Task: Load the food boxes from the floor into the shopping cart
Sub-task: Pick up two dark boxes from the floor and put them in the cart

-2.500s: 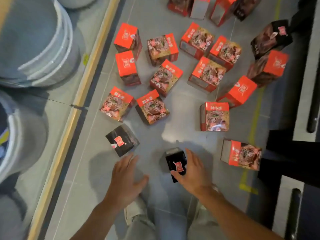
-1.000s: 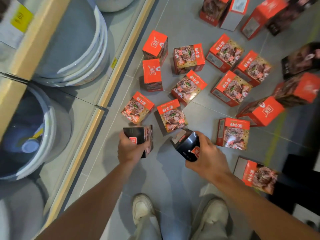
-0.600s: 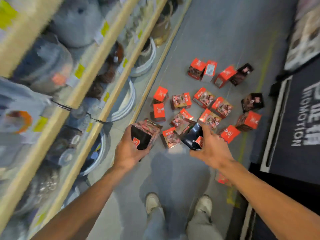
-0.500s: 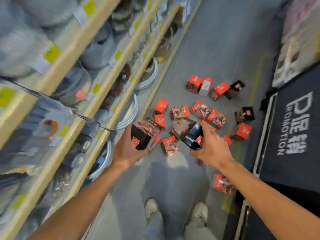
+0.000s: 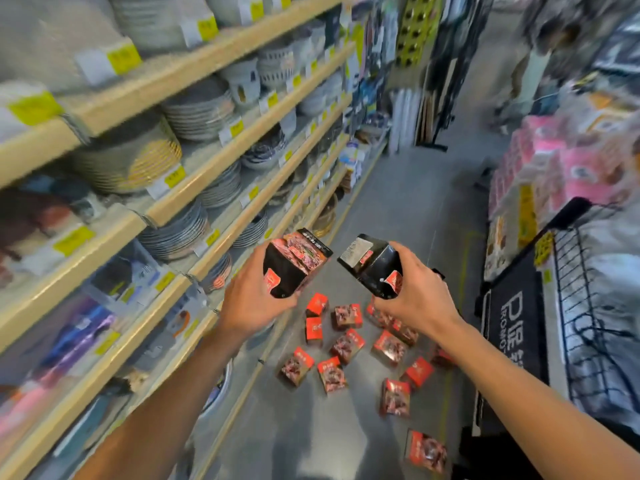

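Observation:
My left hand (image 5: 254,299) grips a black food box (image 5: 294,263) with a meat picture on top, held up at chest height. My right hand (image 5: 414,296) grips a second black food box (image 5: 372,266), tilted, close beside the first. Several red food boxes (image 5: 348,344) lie scattered on the grey floor below my hands. The shopping cart (image 5: 595,317), black wire mesh, stands at the right edge, to the right of my right arm.
Wooden shelves (image 5: 221,168) stacked with plates and bowls run along the left side. A black promotion stand (image 5: 516,327) and pink packaged goods (image 5: 561,168) stand on the right. The aisle floor (image 5: 408,202) stretches ahead.
Both hands took a black box each off the floor and raised them. The view has swung up from the floor toward the aisle and the cart.

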